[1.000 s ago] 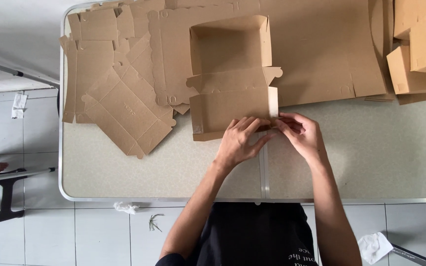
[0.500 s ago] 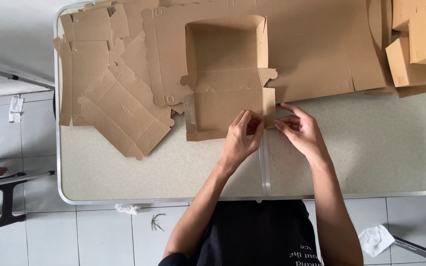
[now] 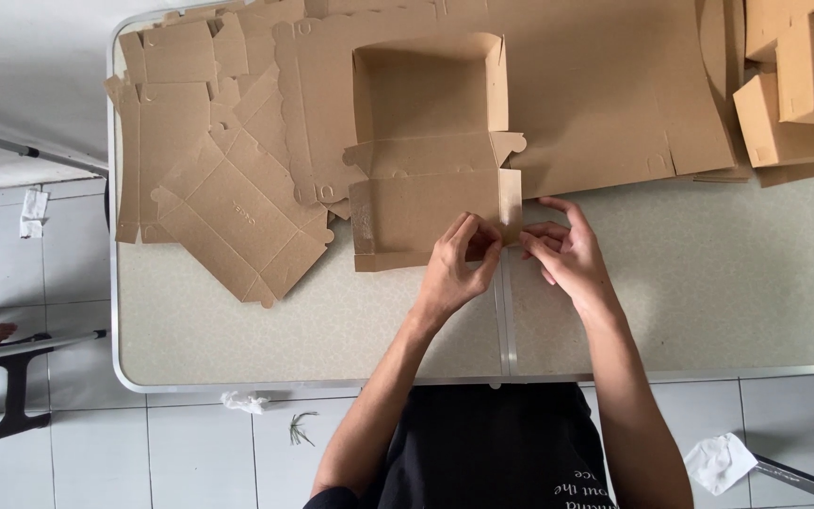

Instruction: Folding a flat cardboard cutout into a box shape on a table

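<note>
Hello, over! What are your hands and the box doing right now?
Left hand and right hand pinching the near right corner of the half-folded cardboard box. Box open, on the table. Flat cardboard blanks lie left, not in the way.

Black top, bare forearms

Hands (image 3: 511, 259) hide the box flap's (image 3: 426, 212) corner.

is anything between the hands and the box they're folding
Nothing visible. Both the left hand and the right hand already touch the near corner of the half-folded cardboard box; the flat blanks lie off to the side.
</note>
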